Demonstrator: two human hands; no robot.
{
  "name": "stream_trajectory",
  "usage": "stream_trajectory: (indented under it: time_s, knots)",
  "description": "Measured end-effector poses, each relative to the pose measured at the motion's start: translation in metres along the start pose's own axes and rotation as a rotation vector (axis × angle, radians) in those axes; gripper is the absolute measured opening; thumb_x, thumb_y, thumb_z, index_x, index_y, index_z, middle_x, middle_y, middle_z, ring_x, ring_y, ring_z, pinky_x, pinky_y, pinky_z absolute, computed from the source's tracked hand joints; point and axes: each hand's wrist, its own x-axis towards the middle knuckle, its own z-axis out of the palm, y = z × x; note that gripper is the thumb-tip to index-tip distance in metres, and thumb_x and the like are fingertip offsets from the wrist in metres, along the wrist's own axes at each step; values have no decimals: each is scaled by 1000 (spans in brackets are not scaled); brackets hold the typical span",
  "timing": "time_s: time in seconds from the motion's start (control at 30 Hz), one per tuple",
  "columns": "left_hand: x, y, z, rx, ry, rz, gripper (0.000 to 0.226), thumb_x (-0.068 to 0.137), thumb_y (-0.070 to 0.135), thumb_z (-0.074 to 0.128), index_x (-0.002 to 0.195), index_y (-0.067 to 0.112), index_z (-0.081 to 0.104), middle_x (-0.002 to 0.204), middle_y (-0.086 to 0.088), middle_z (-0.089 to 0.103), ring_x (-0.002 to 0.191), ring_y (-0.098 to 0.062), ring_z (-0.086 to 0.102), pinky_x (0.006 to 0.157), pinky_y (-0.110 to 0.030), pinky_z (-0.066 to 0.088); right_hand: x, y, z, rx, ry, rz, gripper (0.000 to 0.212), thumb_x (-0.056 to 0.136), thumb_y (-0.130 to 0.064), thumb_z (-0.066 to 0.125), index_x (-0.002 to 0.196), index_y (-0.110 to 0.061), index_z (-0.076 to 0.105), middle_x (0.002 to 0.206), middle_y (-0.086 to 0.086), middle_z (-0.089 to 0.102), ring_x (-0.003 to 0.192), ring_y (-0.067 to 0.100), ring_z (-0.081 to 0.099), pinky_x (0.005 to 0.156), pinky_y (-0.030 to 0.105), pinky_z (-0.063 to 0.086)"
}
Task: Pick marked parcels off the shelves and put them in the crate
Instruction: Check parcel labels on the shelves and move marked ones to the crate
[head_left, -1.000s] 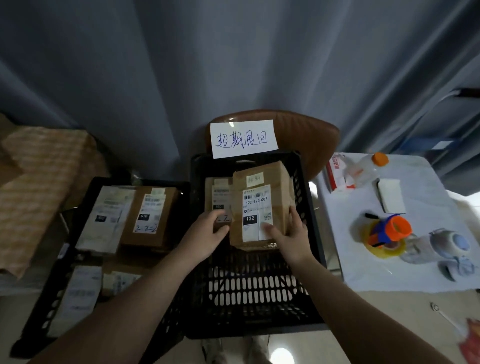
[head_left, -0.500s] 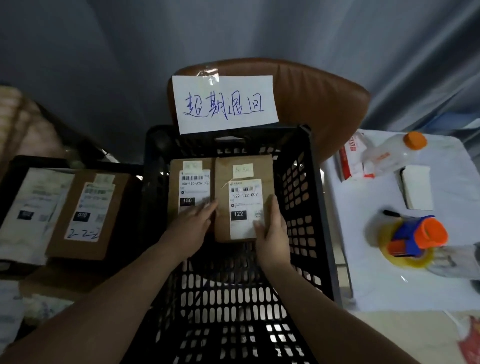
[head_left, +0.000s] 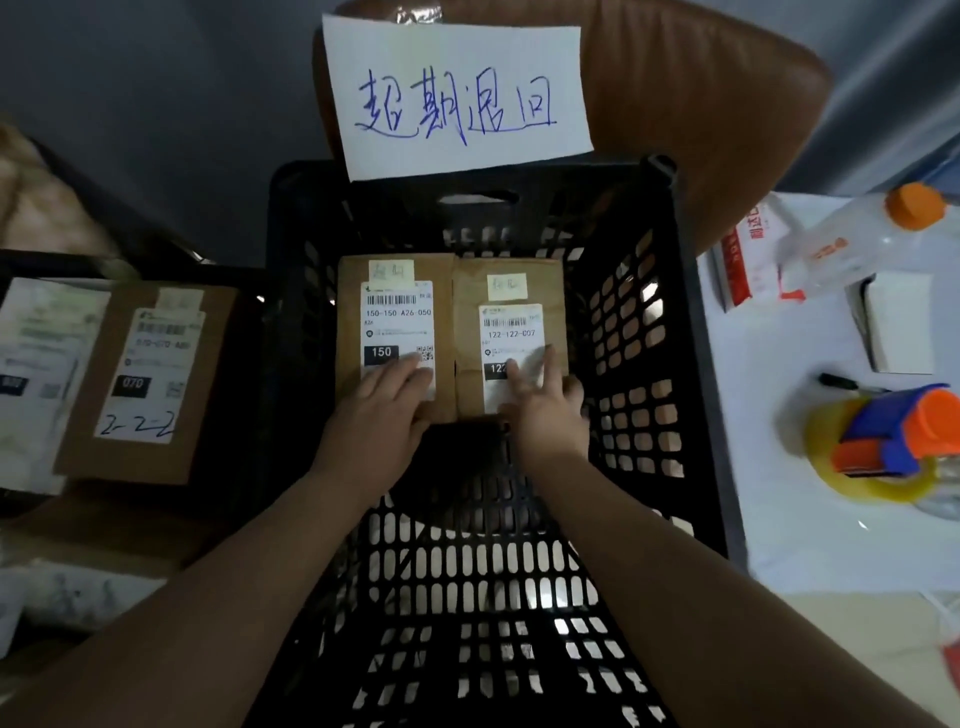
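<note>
Parcel 122 (head_left: 511, 327) now down flat in crate (head_left: 571, 218) beside parcel 150 (head_left: 395, 317), no longer held tilted above; left hand (head_left: 379, 415) and right hand (head_left: 545, 410) spread, pressing the labels, so placement likely done.

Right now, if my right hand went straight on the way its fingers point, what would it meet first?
Your right hand rests on the 122 parcel; sliding on across it, it would likely meet the crate's far wall next, depth unclear.
</note>
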Motion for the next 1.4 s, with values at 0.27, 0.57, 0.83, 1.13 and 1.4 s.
stream_trajectory:
  time_s: [0.27,0.57,0.83,1.13,1.4]
  knots:
    - [2,4,-6,71,-27,-17,51,87,21,61,136,12,47,137,-13,39,125,-30,39,96,-41,42,4,3,-3,-272,-50,-26,83,97,-31,50,148,-36,-15,157,10,-23,144,39,6,113,55,24]
    - [-41,19,-55,201,-132,-33,61,95,32,49,149,21,21,157,-8,8,143,-26,11,114,-39,19,-49,-12,-22,-272,18,-127,80,95,-24,49,151,-25,-8,158,15,4,142,40,13,111,47,28]
    - [-120,56,-153,301,63,-135,61,97,35,45,150,22,17,157,-10,7,144,-28,9,116,-42,19,-146,-29,-103,-246,168,-366,63,97,-29,43,150,-18,10,152,15,22,137,35,26,105,44,34]
    - [-251,140,-239,295,426,-218,49,91,37,39,128,9,54,135,-19,49,120,-37,50,93,-47,48,-305,-55,-184,-169,325,-743,61,98,-40,39,150,-17,17,149,10,33,135,30,31,104,43,37]
    - [-396,136,-314,406,646,-385,44,77,24,74,115,7,61,121,-21,58,103,-39,59,75,-44,53,-418,-133,-201,-166,372,-1059,51,98,-38,41,145,-20,31,143,4,41,127,26,39,97,40,44]
